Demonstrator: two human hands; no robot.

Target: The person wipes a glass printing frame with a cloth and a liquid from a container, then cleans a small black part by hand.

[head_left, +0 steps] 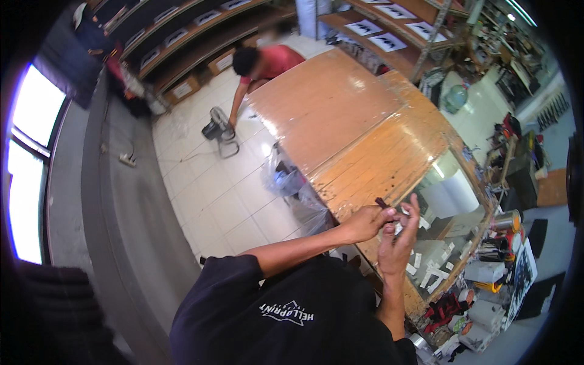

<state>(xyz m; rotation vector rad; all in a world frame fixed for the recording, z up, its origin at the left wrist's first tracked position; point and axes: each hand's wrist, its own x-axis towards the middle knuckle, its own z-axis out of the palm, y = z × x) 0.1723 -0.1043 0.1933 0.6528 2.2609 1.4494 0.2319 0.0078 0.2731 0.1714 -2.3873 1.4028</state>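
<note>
My left hand (366, 223) is closed in front of me, and a small dark reddish-brown strip (381, 202) sticks out from its fingers. What the strip is does not show clearly. Right beside it, my right hand (396, 244) is raised with fingers stretched up and thumb apart, its fingers close to the left fingertips. Both hands are above the near end of a wooden table, over a glass panel (439, 234) set into it. Small white paper pieces (435, 272) lie scattered there, and a white sheet (453, 193) lies farther along the glass.
A large brown board (328, 103) covers the table's far part. Tins, tape rolls and tools crowd the right side, with a can (506, 220) among them. A plastic bag (285, 179) hangs at the left edge. Beyond, a person in red (281, 61) reaches toward a floor fan (220, 132).
</note>
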